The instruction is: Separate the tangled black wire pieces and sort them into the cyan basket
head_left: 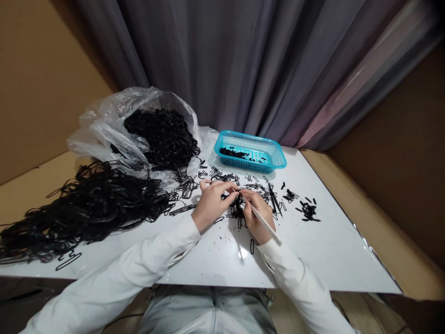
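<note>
My left hand (214, 202) and my right hand (259, 216) meet over the white table (212, 264). Thumb and fingers of my left hand pinch a small black piece at the point where the hands come together. A thin white stick-like tool (264, 221) is gripped in my right hand, its tip at that piece. Beneath and behind the hands lie scattered black loops (238, 208). Right of them is a small pile of short black pieces (308, 210).
A turquoise basket (280, 157) holding short black pieces stands behind the hands. At the left, a clear plastic bag (100, 125) bulges with black parts, with a heap of long black strands (104, 199) before it. Grey curtains (215, 60) hang behind.
</note>
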### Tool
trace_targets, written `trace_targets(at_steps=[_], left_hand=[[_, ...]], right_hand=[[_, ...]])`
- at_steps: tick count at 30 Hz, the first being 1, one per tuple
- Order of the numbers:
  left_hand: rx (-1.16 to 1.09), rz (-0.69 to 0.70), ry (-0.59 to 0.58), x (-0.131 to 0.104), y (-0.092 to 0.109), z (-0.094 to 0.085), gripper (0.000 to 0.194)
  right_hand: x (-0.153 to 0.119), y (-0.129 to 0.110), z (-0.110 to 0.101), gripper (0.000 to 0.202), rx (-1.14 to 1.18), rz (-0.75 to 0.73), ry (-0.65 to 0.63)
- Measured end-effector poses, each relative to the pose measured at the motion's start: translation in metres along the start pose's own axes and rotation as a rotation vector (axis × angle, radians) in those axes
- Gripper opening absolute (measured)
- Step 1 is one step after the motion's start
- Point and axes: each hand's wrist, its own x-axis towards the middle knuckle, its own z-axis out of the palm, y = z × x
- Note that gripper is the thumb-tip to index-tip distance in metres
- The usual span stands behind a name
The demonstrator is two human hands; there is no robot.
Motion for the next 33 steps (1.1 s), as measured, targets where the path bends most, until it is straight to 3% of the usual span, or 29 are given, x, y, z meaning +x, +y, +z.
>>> trace_targets(at_steps=[5,11,20,27,33], left_hand=[[0.067,0.008,0.007,0.0,-0.002,0.001,0.01],[0.046,-0.059,0.097,-0.001,-0.005,0.007,0.011],[-0.195,-0.143,0.133,0.003,-0.018,0.014,0.009],[-0.352,-0.164,0.339,0.017,-0.019,-0.002,0.013],[-0.535,-0.248,0.208,0.014,-0.012,0.002,0.02]], right_hand=[[0.0,0.001,0.003,0.024,-0.022,-0.02,-0.008],[0.001,0.0,0.005,0.024,-0.04,-0.038,-0.045],[-0.002,0.002,0.006,0.016,-0.002,-0.031,-0.114],[-0.005,0.001,0.01,0.016,0.11,0.036,-0.156],[0.002,-0.003,-0.002,0.023,0.249,0.211,-0.056]])
